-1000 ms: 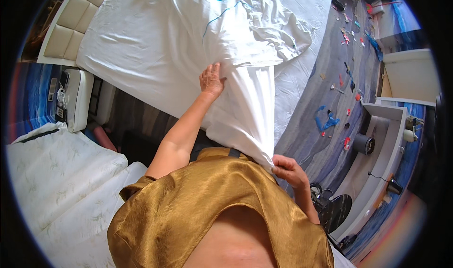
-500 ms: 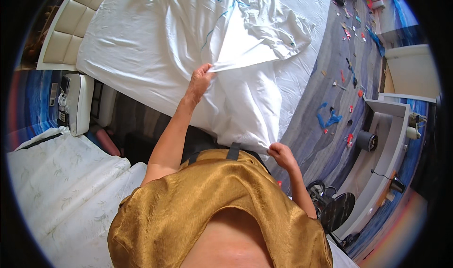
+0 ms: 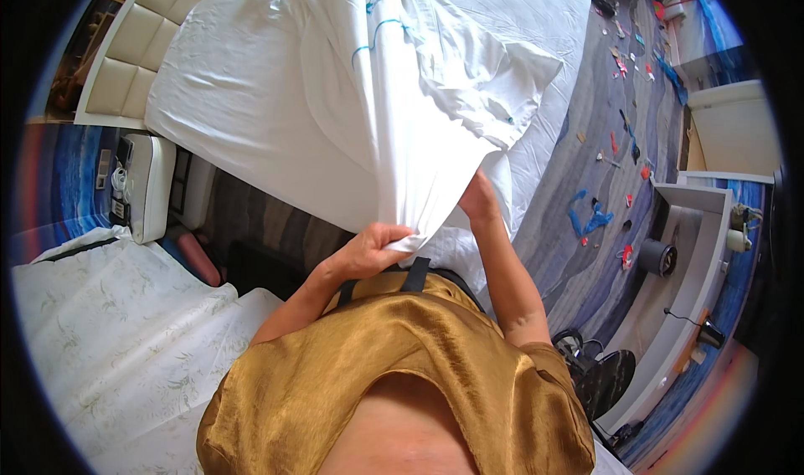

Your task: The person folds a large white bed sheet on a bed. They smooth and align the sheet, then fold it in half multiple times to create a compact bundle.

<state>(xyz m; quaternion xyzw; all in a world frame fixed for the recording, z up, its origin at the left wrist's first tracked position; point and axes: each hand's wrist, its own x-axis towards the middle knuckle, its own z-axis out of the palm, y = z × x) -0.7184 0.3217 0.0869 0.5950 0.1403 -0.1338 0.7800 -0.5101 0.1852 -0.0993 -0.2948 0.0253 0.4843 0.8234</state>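
A white duvet cover point(image 3: 335, 115) with blue stitching lies loosely gathered over the bed, and its near end is pulled toward my waist. Close in front of my body, my left hand point(image 3: 368, 251) is closed on a folded edge of it, thumb on top. Farther out and to the right, my right hand point(image 3: 479, 197) reaches up under the cover's raised edge. Its fingers are hidden behind the cloth, so their grip does not show. Beneath the cover, a smooth white sheet point(image 3: 548, 23) is spread on the bed.
A padded cream headboard point(image 3: 126, 86) and a white nightstand point(image 3: 151, 190) are at the left. Behind me on the left is a second bed point(image 3: 109, 333) with patterned white bedding. Scraps litter the grey carpet point(image 3: 544, 257) at right, beside a shelf unit with a dark bin point(image 3: 657, 257).
My left hand has come down toward my waist with the cloth edge. My right hand has left the lower corner and moved forward under the cover's edge, lifting it.
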